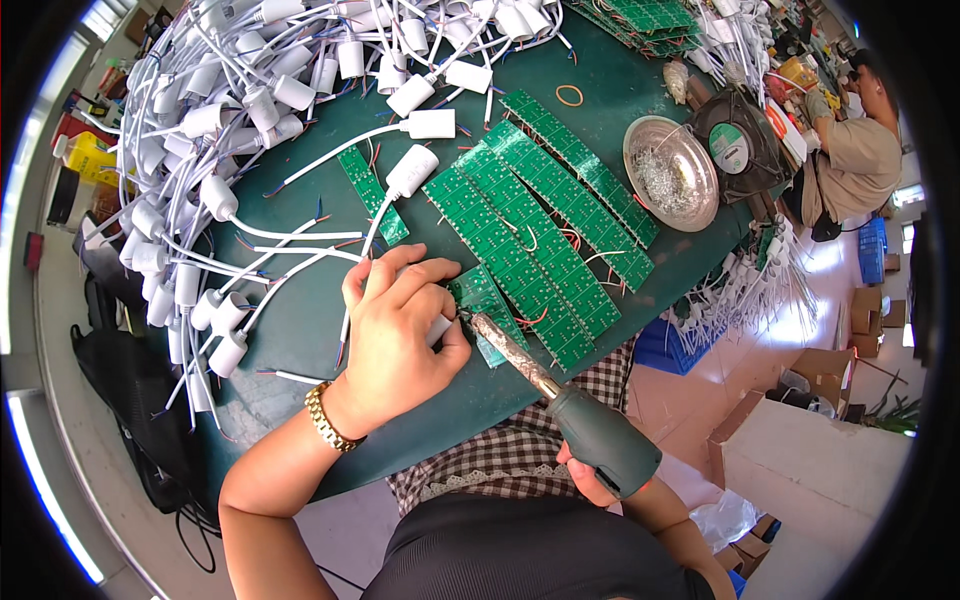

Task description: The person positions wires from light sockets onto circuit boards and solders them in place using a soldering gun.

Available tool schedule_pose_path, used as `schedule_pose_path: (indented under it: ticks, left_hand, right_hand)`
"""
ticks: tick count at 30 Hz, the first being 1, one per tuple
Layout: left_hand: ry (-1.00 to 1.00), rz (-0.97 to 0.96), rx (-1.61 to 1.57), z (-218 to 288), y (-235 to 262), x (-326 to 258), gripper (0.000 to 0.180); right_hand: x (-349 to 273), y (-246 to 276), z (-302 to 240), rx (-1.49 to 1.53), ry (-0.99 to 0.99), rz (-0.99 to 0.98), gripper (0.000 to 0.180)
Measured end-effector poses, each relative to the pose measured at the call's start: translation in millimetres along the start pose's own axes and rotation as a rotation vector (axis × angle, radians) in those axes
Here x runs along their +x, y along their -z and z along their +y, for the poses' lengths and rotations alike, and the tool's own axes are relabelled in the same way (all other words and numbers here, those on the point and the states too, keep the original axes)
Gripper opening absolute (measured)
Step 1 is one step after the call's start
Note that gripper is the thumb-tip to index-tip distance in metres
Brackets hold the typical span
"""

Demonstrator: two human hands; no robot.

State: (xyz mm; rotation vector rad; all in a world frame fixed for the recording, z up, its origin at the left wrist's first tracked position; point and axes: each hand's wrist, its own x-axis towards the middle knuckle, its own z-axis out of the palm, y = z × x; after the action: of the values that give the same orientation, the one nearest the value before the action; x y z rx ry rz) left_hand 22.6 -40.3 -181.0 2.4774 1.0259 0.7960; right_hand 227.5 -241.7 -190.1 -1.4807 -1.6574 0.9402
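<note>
My left hand (pixel 400 320) is closed around a white cylindrical cable socket (pixel 438 330), mostly hidden by the fingers. Its fingertips are at the edge of a small green circuit board (pixel 482 300). My right hand (pixel 590 478) grips the dark green handle of a soldering gun (pixel 605 440). The gun's metal tip points up and left, close to my left thumb and the small board; whether it touches is hard to see. Larger green circuit board panels (pixel 540 240) with short red and white wires lie just beyond. A loose white socket with cable (pixel 412 170) lies above my left hand.
A big heap of white corded sockets (pixel 250 110) covers the table's far left. A metal dish with silvery bits (pixel 648 205) and a black fan (pixel 760 145) stand at the right. More boards (pixel 645 25) are stacked at the back. Another person (pixel 855 150) sits at the far right.
</note>
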Motion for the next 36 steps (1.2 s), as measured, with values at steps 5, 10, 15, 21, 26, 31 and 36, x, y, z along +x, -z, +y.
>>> schedule_pose_path:
  ticks: [5,10,15,21,26,31,36]
  left_hand:
    - [0.005,0.009,0.009,1.2,0.0,0.0,0.017]
    - [0.007,-0.003,0.014,0.3,0.3,-0.9,0.020]
    - [0.003,0.001,0.012,0.8,0.8,-0.5,0.020]
    - [0.001,-0.001,0.021,1.7,2.8,0.4,0.019]
    - [-0.002,-0.002,0.031,2.4,0.9,0.2,0.019]
    - [-0.123,-0.037,0.066,3.1,6.8,2.2,0.014]
    - [-0.262,0.094,-0.047,-18.5,22.5,24.2,0.015]
  right_hand:
    - [-3.8,-2.4,5.2,-0.071,0.049,0.030,0.026]
    - [-0.1,-0.3,-4.7,-0.073,0.052,0.053,0.012]
    - [-10.2,3.0,-2.7,0.319,-0.129,-0.020,0.031]
    - [11.0,-3.9,-5.2,0.634,-0.063,0.130,0.045]
    - [55.3,-15.1,-16.9,1.194,-0.032,0.226,0.041]
    - [94.2,-47.3,-22.2,1.325,0.178,0.368,0.038]
    - [94.0,-67.4,-7.0,1.289,0.244,0.390,0.039]
